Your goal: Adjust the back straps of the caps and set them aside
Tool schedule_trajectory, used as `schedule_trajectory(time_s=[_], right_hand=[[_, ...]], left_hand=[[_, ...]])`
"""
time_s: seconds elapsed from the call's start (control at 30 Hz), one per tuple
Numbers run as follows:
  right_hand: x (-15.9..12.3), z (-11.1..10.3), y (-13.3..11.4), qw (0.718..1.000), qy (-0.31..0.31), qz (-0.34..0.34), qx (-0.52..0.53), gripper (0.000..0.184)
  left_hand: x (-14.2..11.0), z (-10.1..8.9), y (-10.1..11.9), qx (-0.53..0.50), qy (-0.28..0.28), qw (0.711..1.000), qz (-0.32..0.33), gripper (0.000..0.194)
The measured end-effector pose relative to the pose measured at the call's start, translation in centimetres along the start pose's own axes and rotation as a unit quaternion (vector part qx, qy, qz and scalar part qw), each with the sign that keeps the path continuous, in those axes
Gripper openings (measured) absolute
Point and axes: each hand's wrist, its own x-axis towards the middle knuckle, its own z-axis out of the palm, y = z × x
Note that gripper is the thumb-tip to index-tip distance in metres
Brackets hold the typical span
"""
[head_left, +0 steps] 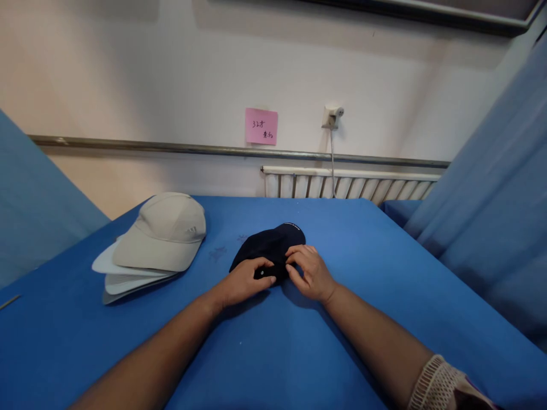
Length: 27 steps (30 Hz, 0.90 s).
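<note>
A dark navy cap (267, 244) lies on the blue table (273, 341) in front of me, with a small light spot on its near edge and pale lettering at its far right edge. My left hand (250, 279) grips the near left side of the cap between thumb and fingers. At the cap's right side, my right hand (310, 273) has its fingers curled and pinched on the fabric. To the left stands a stack of caps, a beige cap (168, 222) on top and several paler brims (128, 279) showing below it.
A thin stick (9, 302) lies at the table's left edge. Blue curtains (496, 193) hang on both sides. Behind the table are a radiator (350, 181), a metal rail (183, 149), a pink note (261, 126) and a plugged-in socket (331, 118) with a cord.
</note>
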Motion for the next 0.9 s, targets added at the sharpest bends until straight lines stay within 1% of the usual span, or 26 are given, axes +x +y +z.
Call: schedule_trajectory(time_s=[0.1, 0.2, 0.3, 0.37, 0.4, 0.5, 0.53, 0.6, 0.63, 0.7, 0.77, 0.9], right_hand=[[0.1, 0.0, 0.0, 1.0, 0.005, 0.016, 0.023, 0.014], [0.1, 0.3, 0.1, 0.998, -0.041, 0.023, 0.041, 0.015], [-0.1, 0.7, 0.5, 0.993, -0.087, 0.048, 0.057, 0.01], [-0.2, 1.1, 1.0, 0.989, -0.108, 0.065, 0.077, 0.005], [-0.2, 1.2, 1.2, 0.987, -0.115, 0.073, 0.09, 0.005], [-0.3, 1.5, 1.8, 0.978, -0.12, 0.092, 0.141, 0.015], [-0.4, 1.6, 1.8, 0.976, -0.116, 0.096, 0.154, 0.016], [-0.5, 1.7, 1.9, 0.976, -0.108, 0.099, 0.164, 0.011], [-0.5, 1.7, 1.8, 0.977, -0.104, 0.098, 0.158, 0.009], [-0.6, 1.7, 1.7, 0.982, -0.101, 0.091, 0.13, 0.016], [-0.5, 1.5, 1.4, 0.988, -0.099, 0.079, 0.086, 0.017], [-0.1, 0.7, 0.8, 0.995, -0.081, 0.04, -0.028, 0.01]], left_hand=[[-0.2, -0.2, -0.3, -0.036, -0.014, 0.999, 0.015, 0.033], [-0.3, -0.2, -0.5, -0.062, -0.019, 0.998, 0.024, 0.032], [-0.4, -0.4, -0.4, -0.076, -0.028, 0.996, 0.027, 0.031], [-0.4, -0.5, -0.3, -0.075, -0.035, 0.996, 0.029, 0.03], [-0.4, -0.5, -0.3, -0.071, -0.036, 0.996, 0.031, 0.029], [-0.4, -0.3, -0.3, -0.049, -0.023, 0.998, 0.036, 0.025], [-0.3, -0.1, -0.4, -0.041, -0.015, 0.998, 0.037, 0.024], [-0.3, 0.1, -0.5, -0.027, -0.003, 0.999, 0.04, 0.021], [-0.3, 0.2, -0.5, -0.023, 0.001, 0.999, 0.042, 0.02], [-0.3, 0.4, -0.7, -0.015, 0.007, 0.999, 0.049, 0.018], [-0.2, 0.5, -0.8, 0.002, 0.02, 0.998, 0.059, 0.016], [-0.2, 0.6, -0.9, 0.076, 0.083, 0.988, 0.106, 0.011]])
